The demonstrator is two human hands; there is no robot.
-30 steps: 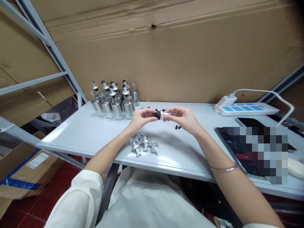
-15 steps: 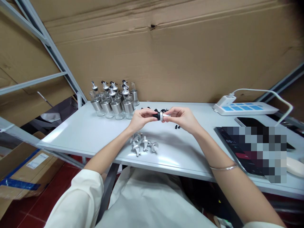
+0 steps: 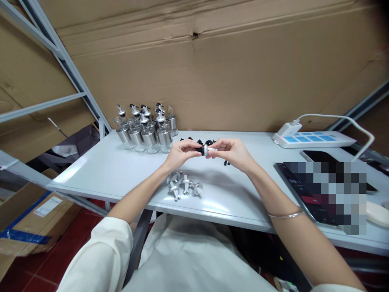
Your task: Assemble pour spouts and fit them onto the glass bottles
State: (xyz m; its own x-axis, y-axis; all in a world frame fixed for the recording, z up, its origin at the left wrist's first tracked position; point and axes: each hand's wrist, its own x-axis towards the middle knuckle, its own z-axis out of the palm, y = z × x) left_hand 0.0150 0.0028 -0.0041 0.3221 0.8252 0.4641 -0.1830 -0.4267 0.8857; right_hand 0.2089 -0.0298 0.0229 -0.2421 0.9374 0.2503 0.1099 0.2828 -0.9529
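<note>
Between both hands, above the table's middle, is a pourer spout [image 3: 206,150], lying sideways with its black stopper end to the left and its silver spout to the right. My left hand [image 3: 183,153] pinches the black stopper between thumb and fingers. My right hand [image 3: 231,151] is closed on the silver spout end, partly covering it. Several loose silver spout tops [image 3: 185,184] lie on the table nearer to me, below the hands. Small black parts [image 3: 209,142] sit behind the hands, partly hidden, and a few tiny black pieces [image 3: 227,163] lie under my right hand.
Several glass bottles with steel sleeves [image 3: 150,140] stand at the back left, most with spouts fitted. A power strip [image 3: 316,139] with a plugged charger, a phone [image 3: 322,162] and a tablet-like screen [image 3: 299,190] occupy the right. Cardboard [image 3: 212,81] walls off the table's [image 3: 100,170] rear.
Both hands keep hold of the pourer spout in almost the same place. Only a very slight shift of it shows; the things on the table stay put.
</note>
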